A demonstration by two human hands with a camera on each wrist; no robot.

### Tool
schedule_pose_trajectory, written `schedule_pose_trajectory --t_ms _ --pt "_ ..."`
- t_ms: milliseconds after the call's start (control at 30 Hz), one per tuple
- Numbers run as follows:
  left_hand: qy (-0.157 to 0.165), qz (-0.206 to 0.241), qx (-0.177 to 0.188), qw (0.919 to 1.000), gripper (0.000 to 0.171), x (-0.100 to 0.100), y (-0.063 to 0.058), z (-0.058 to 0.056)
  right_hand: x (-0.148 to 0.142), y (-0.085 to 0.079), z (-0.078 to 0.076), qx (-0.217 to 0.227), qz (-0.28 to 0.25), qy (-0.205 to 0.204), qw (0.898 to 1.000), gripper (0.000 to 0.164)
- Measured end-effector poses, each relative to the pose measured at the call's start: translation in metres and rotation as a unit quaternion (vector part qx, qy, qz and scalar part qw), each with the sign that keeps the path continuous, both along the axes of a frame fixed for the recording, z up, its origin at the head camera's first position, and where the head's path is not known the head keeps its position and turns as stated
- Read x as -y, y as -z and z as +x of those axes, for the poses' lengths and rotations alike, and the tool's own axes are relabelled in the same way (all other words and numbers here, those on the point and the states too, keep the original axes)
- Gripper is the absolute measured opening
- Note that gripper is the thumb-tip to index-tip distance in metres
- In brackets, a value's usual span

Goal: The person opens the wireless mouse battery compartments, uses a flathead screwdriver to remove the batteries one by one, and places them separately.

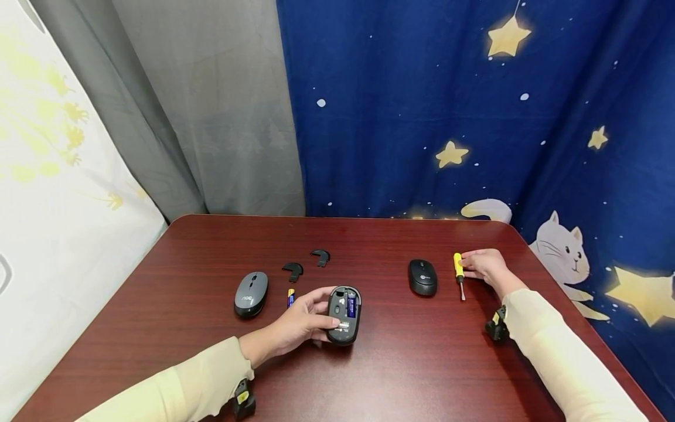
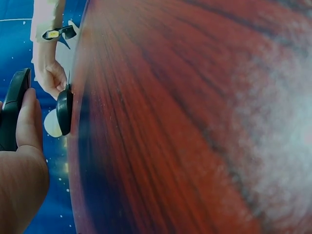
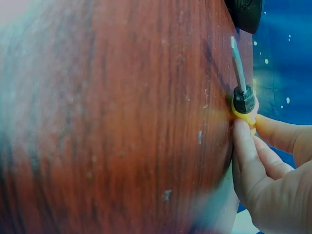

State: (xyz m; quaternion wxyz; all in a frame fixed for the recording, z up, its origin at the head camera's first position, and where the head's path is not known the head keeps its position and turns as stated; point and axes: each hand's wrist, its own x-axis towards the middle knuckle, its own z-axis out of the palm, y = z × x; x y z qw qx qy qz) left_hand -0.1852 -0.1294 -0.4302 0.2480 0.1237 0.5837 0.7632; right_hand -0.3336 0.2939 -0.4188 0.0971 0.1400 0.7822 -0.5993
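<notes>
My left hand [image 1: 303,319] grips a dark computer mouse [image 1: 344,328] with its underside turned up. A blue battery [image 1: 351,305] sits in the mouse's open compartment. Toward the right of the table, my right hand [image 1: 484,265] pinches the yellow handle of a screwdriver [image 1: 459,266] whose metal tip points toward me. In the right wrist view the fingers [image 3: 248,161] and thumb close on the handle of the screwdriver [image 3: 243,100]. The left wrist view shows the held mouse [image 2: 14,109] edge-on beside the fingers.
A grey mouse [image 1: 251,294] lies at the left and a black mouse [image 1: 422,277] lies left of the screwdriver. Two black curved covers [image 1: 293,271] lie toward the back. A battery [image 1: 290,297] is partly hidden behind my left hand. Curtains hang behind the table [image 1: 379,375].
</notes>
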Motion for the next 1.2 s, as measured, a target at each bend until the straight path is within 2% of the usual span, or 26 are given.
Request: schedule_pose_trajectory --t_ms 333,567,933,1200 --pt "0.003 0.000 -0.001 1.0000 0.072 0.000 0.000 0.001 0.001 -0.001 0.001 0.005 0.011 -0.004 1.000 0.041" --pt "0.004 0.001 -0.002 1.0000 0.072 0.001 0.000 0.001 -0.002 -0.006 0.001 -0.003 0.017 -0.006 1.000 0.045" --pt "0.001 0.000 -0.001 1.0000 0.073 0.001 -0.001 0.000 0.002 -0.034 0.005 -0.062 -0.006 0.000 0.998 0.046" --pt "0.004 0.005 -0.001 1.0000 0.072 0.001 0.000 0.001 0.025 -0.049 0.013 -0.076 -0.027 -0.045 0.996 0.045"
